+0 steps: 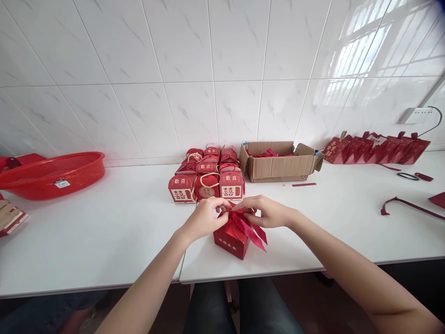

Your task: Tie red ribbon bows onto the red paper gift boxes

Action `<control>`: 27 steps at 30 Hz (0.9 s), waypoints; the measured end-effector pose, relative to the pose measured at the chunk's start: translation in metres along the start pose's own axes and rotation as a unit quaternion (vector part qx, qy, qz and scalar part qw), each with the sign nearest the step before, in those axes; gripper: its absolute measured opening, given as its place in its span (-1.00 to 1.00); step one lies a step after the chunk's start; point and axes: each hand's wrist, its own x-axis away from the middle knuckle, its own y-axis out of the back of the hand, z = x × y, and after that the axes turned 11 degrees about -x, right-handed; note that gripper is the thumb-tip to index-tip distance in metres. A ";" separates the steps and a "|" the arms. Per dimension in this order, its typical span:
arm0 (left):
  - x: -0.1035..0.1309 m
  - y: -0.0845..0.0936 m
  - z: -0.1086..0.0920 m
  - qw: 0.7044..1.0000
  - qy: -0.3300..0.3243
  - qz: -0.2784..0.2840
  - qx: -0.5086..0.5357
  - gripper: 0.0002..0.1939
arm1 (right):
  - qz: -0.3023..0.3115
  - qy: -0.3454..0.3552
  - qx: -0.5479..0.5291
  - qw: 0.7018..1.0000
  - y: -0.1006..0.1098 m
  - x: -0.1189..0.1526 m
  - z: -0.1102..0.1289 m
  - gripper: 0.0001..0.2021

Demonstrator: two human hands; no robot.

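Before me, near the table's front edge, stands a red gift box with pale lettering on its front. A crimson ribbon is looped at the top of the box, its two tails hanging over the right side. My left hand pinches the ribbon at the left of the bow. From the right, my right hand pinches it on the other side, fingers bent inward. The knot is partly covered by my fingers. Just behind my hands sit several finished-looking red boxes, some with twisted cord handles.
A cardboard box with red ribbon pieces stands against the tiled wall. At left is a red plastic basket. Folded red bags line the back right, with a dark red strap and black scissor-like loops nearby.
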 end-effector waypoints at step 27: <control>0.002 0.009 0.002 0.995 -0.023 0.100 0.019 -0.85 | -0.092 -0.123 -0.123 0.980 -0.001 0.008 0.001 -0.74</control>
